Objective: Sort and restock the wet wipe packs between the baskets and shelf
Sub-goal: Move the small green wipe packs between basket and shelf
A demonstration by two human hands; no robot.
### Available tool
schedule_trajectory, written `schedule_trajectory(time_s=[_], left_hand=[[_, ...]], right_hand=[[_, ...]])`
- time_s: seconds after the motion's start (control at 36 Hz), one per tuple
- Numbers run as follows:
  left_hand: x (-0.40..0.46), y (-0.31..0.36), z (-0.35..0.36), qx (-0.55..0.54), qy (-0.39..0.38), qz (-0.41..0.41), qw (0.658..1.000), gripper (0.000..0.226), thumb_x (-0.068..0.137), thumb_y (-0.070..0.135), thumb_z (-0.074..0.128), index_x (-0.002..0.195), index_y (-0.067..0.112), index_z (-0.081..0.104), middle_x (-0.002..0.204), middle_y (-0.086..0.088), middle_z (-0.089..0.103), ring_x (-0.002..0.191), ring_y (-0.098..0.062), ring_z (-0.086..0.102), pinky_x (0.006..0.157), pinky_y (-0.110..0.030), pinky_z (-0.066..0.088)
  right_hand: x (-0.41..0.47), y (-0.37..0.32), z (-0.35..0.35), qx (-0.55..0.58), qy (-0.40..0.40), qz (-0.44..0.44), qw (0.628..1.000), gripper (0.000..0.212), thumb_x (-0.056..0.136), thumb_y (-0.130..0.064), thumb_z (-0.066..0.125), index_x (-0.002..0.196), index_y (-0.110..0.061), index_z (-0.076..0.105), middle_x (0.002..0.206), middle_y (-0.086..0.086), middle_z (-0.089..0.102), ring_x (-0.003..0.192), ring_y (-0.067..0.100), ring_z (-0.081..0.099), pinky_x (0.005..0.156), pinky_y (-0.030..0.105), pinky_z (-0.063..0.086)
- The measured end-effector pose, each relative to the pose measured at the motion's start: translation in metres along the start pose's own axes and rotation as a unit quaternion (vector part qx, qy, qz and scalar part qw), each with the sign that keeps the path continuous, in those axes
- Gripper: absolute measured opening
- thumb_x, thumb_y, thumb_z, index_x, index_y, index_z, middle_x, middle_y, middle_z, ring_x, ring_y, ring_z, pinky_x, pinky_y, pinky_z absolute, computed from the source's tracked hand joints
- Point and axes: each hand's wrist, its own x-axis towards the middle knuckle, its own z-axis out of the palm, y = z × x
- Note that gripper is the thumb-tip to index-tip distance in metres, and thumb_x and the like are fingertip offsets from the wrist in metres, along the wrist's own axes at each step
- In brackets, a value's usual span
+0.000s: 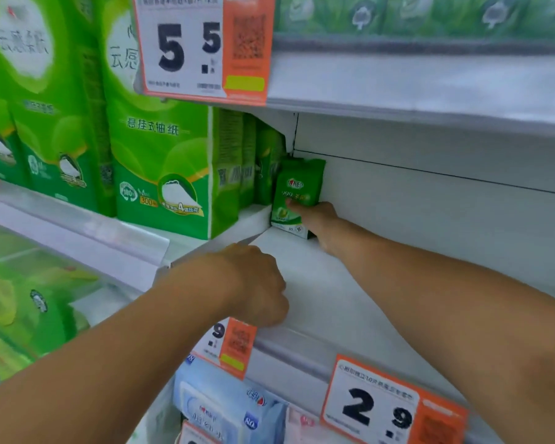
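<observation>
left forearm [109,347]: bare, entering from lower left of the frame, no sleeve in view | left hand [257,283]: bare, no glove, ring or watch | right forearm [446,299]: bare, entering from lower right, no sleeve in view | right hand [314,219]: bare, no glove or ring

Right hand [314,216] reaches far forward, fingers extended; left hand [257,286] hangs curled, knuckles up, nearer

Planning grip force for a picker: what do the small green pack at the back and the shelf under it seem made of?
Small green pack: soft printed plastic film, slightly glossy; its crimped top edge suggests a flexible pouch. The right hand holds it upright. Shelf: smooth white hard panel with a dull sheen, probably painted metal, though not certain.
</observation>
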Motion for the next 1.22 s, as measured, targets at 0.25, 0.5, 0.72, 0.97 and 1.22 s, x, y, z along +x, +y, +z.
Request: schedule_trajectory(time_s=[0.25,0.5,0.72,0.97,1.22], left_hand=[[-0.008,0.002,0.002,-0.017,-0.008,-0.006,1.0,0.051,0.098,0.032,0.034,0.149,0.029,0.038,0.151,-0.007,0.036,0.139,-0.026,0.033,0.108,-0.03,0.032],[0.004,-0.002,0.004,0.011,-0.015,-0.002,1.0,0.048,0.097,0.032,0.036,0.144,0.028,0.044,0.15,-0.005,0.04,0.136,-0.028,0.036,0.111,-0.04,0.034],[-0.008,0.003,0.019,-0.077,0.026,-0.05,0.995,0.052,0.094,0.038,0.031,0.139,0.021,0.05,0.148,-0.01,0.046,0.132,-0.034,0.044,0.109,-0.043,0.037],[-0.133,0.104,0.173,-0.343,0.525,-0.006,0.778,0.023,0.093,0.025,0.055,0.104,0.007,0.064,0.099,-0.012,0.066,0.093,-0.03,0.06,0.081,-0.037,0.044],[-0.218,0.19,0.33,-0.34,-0.009,-0.142,0.93,0.061,0.084,0.035,0.07,0.134,0.014,0.043,0.132,-0.006,0.043,0.121,-0.029,0.05,0.093,-0.043,0.051]], right_hand=[[-0.002,-0.009,-0.008,-0.084,-0.091,0.012,0.992,0.069,0.076,-0.067,0.072,0.125,-0.019,0.064,0.122,0.003,0.069,0.108,0.022,0.063,0.092,0.033,0.045],[-0.007,-0.008,-0.021,-0.076,-0.059,0.027,0.995,0.069,0.076,-0.064,0.074,0.118,-0.01,0.063,0.122,0.007,0.067,0.106,0.024,0.06,0.086,0.03,0.044],[-0.118,-0.032,-0.083,-0.231,-0.094,-0.017,0.968,0.073,0.087,-0.055,0.068,0.136,-0.004,0.052,0.14,0.013,0.054,0.127,0.029,0.051,0.108,0.04,0.043],[-0.434,0.101,-0.125,-0.145,0.114,-0.287,0.94,0.004,0.089,-0.018,0.064,0.09,-0.015,0.066,0.087,-0.002,0.067,0.083,0.012,0.064,0.078,0.025,0.052],[-0.538,0.293,-0.082,-0.358,-0.289,0.101,0.882,0.11,0.064,-0.058,0.086,0.151,-0.016,0.033,0.152,0.008,0.04,0.135,0.026,0.044,0.108,0.041,0.042]])
